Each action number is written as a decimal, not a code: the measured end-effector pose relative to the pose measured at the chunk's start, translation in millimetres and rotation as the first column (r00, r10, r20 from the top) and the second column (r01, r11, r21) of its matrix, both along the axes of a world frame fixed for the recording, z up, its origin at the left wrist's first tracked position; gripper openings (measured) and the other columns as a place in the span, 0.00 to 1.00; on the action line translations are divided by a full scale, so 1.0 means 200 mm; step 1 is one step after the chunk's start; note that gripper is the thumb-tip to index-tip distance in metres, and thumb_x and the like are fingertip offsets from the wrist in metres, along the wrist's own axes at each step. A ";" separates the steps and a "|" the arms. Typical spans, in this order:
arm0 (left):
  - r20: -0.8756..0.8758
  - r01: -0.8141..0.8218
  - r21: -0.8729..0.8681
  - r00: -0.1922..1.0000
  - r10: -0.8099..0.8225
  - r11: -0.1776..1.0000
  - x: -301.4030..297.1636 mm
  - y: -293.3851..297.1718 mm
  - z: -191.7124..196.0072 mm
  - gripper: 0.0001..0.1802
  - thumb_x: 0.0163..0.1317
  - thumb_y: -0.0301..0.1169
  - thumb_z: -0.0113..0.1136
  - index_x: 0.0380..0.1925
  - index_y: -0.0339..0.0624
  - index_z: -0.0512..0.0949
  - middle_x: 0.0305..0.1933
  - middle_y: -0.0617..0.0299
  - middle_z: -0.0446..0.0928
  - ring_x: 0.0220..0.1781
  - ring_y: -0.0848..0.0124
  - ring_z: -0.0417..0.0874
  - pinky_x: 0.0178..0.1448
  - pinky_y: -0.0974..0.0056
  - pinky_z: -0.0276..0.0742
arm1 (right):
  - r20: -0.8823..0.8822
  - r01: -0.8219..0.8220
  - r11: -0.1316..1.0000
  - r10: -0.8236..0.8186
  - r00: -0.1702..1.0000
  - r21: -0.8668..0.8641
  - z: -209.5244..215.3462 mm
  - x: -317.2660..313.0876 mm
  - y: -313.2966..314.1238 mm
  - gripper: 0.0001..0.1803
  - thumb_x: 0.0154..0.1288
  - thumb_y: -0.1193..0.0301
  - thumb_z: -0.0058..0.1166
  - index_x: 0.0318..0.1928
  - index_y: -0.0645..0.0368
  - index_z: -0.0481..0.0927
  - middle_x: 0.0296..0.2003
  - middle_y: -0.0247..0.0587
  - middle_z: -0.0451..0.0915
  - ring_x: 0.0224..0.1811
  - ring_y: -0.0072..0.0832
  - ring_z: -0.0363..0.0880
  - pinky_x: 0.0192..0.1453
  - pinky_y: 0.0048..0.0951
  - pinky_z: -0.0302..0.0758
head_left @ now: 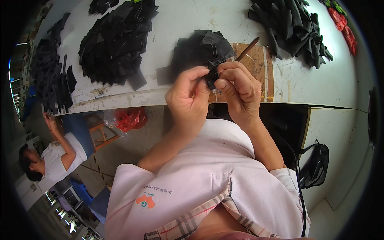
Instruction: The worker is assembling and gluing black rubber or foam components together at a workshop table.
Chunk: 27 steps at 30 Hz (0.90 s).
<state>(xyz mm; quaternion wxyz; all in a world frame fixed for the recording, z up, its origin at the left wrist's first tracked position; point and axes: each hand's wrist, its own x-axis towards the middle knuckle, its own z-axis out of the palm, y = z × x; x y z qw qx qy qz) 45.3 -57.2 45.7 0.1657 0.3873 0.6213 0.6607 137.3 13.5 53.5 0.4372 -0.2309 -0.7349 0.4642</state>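
Observation:
My left hand [188, 97] and my right hand [241, 86] meet over the near table edge, fingers closed in a pinch. Between their fingertips is a small black fabric piece [213, 73], partly covered by the fingers. Just beyond lies a heap of black fabric pieces [194, 50], some with light lines along their edges. A slim brown pointed stick [249, 48] slants up and right from behind my right hand's knuckles; whether that hand grips it or it lies on the board, I cannot tell. Under it is a worn brown board [264, 66].
Black fabric piles lie at the left [116, 44], far left [50, 72] and right [292, 28] of the white table [172, 16]. Red plastic bags [342, 24] are at the far right. A co-worker [60, 156] is beside the table's left end, near a wooden stool [103, 136]. A black bag [316, 166] hangs lower right.

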 end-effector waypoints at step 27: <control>-0.070 0.100 -0.058 0.992 -0.104 0.993 0.06 0.00 -0.01 0.08 0.54 0.16 0.50 0.33 0.34 0.74 0.32 0.62 0.73 0.26 0.82 0.71 0.26 0.76 0.66 | 0.098 0.054 0.988 -0.069 0.993 0.147 -0.05 0.11 0.00 0.05 0.52 0.79 0.53 0.26 0.63 0.70 0.23 0.39 0.71 0.21 0.28 0.69 0.23 0.24 0.66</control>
